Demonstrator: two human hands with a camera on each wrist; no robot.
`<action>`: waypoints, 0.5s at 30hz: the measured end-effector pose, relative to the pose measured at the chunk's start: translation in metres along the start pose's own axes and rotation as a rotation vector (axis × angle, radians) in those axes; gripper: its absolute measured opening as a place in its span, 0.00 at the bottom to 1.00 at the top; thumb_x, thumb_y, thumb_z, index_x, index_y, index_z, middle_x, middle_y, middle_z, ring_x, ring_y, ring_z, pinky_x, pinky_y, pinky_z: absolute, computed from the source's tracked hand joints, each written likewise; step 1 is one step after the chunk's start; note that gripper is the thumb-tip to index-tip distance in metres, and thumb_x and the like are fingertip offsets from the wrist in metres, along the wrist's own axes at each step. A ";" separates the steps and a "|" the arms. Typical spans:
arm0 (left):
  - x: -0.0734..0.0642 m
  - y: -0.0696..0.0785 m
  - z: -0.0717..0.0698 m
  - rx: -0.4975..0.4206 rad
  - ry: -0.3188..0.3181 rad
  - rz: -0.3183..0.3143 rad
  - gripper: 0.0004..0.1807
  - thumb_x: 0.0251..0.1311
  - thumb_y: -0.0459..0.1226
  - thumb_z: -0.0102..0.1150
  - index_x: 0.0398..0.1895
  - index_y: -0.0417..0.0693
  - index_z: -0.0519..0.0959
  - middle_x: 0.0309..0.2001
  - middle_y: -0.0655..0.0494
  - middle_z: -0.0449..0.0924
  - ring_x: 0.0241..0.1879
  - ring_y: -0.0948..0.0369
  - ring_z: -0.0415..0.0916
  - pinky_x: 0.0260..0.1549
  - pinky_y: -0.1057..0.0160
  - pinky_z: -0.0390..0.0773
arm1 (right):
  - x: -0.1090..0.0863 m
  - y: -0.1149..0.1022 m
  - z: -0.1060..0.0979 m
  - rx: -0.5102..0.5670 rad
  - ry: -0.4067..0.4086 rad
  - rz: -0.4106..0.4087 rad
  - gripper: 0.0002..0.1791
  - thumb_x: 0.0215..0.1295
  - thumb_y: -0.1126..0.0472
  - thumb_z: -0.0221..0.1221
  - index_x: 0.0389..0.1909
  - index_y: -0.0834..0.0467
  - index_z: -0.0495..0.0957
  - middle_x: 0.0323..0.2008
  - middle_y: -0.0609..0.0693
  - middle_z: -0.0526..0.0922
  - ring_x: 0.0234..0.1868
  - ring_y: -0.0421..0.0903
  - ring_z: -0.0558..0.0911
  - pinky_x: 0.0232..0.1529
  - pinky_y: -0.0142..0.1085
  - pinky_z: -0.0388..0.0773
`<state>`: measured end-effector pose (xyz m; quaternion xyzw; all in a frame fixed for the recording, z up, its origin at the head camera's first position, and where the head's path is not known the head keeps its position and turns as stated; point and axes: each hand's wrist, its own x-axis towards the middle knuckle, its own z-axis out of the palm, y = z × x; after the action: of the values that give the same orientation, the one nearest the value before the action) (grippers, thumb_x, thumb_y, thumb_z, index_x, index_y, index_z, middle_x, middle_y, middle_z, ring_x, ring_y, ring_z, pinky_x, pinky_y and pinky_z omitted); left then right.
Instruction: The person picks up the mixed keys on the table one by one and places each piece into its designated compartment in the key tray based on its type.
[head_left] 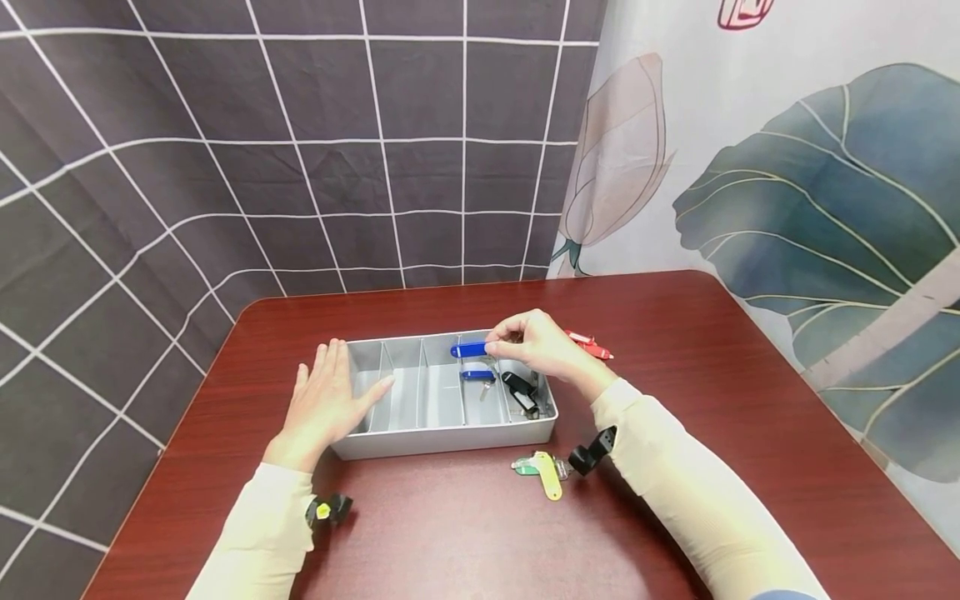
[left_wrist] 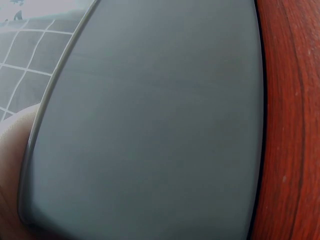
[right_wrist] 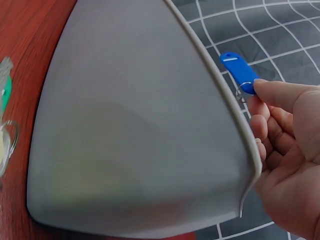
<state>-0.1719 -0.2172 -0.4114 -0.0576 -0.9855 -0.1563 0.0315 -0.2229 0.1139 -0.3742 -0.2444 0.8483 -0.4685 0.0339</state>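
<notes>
A grey divided tray (head_left: 442, 442) sits on the table. Between thumb and fingers, my right hand (head_left: 542, 343) pinches a blue key tag (head_left: 468, 350) over the tray's far side. A metal ring hangs at the held end of this tag (right_wrist: 240, 72) in the right wrist view. Below it, a second blue key tag (head_left: 477, 376) with a key lies in one compartment. Black key tags (head_left: 520, 384) lie in the rightmost compartment. My left hand (head_left: 324, 408) rests at the tray's left end, fingers straight, the thumb reaching over the near left corner.
Yellow (head_left: 550, 477) and green key tags (head_left: 527, 467) lie on the table (head_left: 420, 525) in front of the tray's right end. Red key tags (head_left: 592, 347) lie behind my right wrist. A dark gridded curtain (head_left: 412, 175) hangs behind the table.
</notes>
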 end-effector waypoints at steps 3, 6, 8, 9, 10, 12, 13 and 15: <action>0.000 0.000 0.000 0.000 -0.003 -0.001 0.63 0.53 0.75 0.40 0.74 0.32 0.42 0.74 0.34 0.43 0.73 0.40 0.38 0.66 0.35 0.39 | -0.002 0.002 -0.001 -0.023 0.000 0.009 0.04 0.58 0.60 0.67 0.33 0.54 0.87 0.27 0.43 0.85 0.27 0.42 0.76 0.25 0.32 0.69; -0.001 -0.001 0.000 -0.001 -0.005 0.001 0.63 0.53 0.75 0.40 0.74 0.32 0.42 0.74 0.34 0.43 0.73 0.39 0.38 0.66 0.35 0.39 | -0.004 0.003 -0.002 -0.029 -0.009 0.018 0.03 0.57 0.59 0.68 0.32 0.54 0.87 0.26 0.43 0.84 0.27 0.42 0.76 0.26 0.32 0.69; -0.001 -0.001 0.001 -0.002 -0.005 0.003 0.64 0.53 0.75 0.40 0.74 0.32 0.42 0.74 0.34 0.43 0.73 0.39 0.38 0.66 0.35 0.39 | -0.005 0.004 -0.003 -0.027 -0.014 0.024 0.03 0.57 0.60 0.68 0.31 0.55 0.87 0.26 0.44 0.84 0.28 0.43 0.76 0.27 0.32 0.70; -0.001 -0.001 0.001 -0.002 -0.004 0.004 0.63 0.53 0.75 0.40 0.74 0.32 0.42 0.74 0.34 0.43 0.73 0.39 0.38 0.66 0.35 0.39 | -0.005 0.005 -0.003 -0.027 -0.016 0.026 0.03 0.57 0.60 0.68 0.31 0.55 0.87 0.26 0.44 0.84 0.28 0.43 0.76 0.27 0.32 0.70; -0.001 -0.001 0.001 -0.003 -0.002 0.005 0.63 0.53 0.75 0.41 0.74 0.32 0.43 0.74 0.34 0.43 0.73 0.39 0.38 0.66 0.35 0.39 | -0.005 0.005 -0.003 -0.028 -0.016 0.030 0.03 0.57 0.60 0.68 0.31 0.55 0.87 0.26 0.44 0.84 0.28 0.43 0.76 0.27 0.32 0.70; 0.000 -0.002 0.001 -0.005 0.001 0.006 0.63 0.54 0.74 0.42 0.74 0.32 0.43 0.74 0.34 0.43 0.73 0.39 0.38 0.66 0.35 0.39 | -0.005 0.006 -0.003 -0.031 -0.016 0.035 0.03 0.57 0.60 0.68 0.31 0.54 0.87 0.26 0.44 0.85 0.29 0.43 0.76 0.27 0.32 0.71; 0.000 -0.002 0.001 -0.005 0.001 0.006 0.62 0.54 0.74 0.42 0.74 0.32 0.43 0.74 0.34 0.43 0.73 0.40 0.38 0.66 0.35 0.39 | -0.005 0.006 -0.003 -0.034 -0.017 0.037 0.03 0.57 0.60 0.68 0.31 0.54 0.87 0.27 0.44 0.85 0.29 0.43 0.76 0.27 0.31 0.71; 0.001 -0.002 0.001 -0.007 0.000 0.006 0.62 0.54 0.73 0.43 0.74 0.32 0.42 0.74 0.34 0.43 0.73 0.40 0.38 0.66 0.35 0.39 | -0.005 0.007 -0.004 -0.047 -0.019 0.038 0.03 0.57 0.59 0.68 0.31 0.54 0.87 0.26 0.43 0.84 0.28 0.42 0.76 0.27 0.31 0.71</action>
<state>-0.1726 -0.2183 -0.4129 -0.0607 -0.9848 -0.1595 0.0319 -0.2222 0.1218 -0.3785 -0.2333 0.8633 -0.4453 0.0448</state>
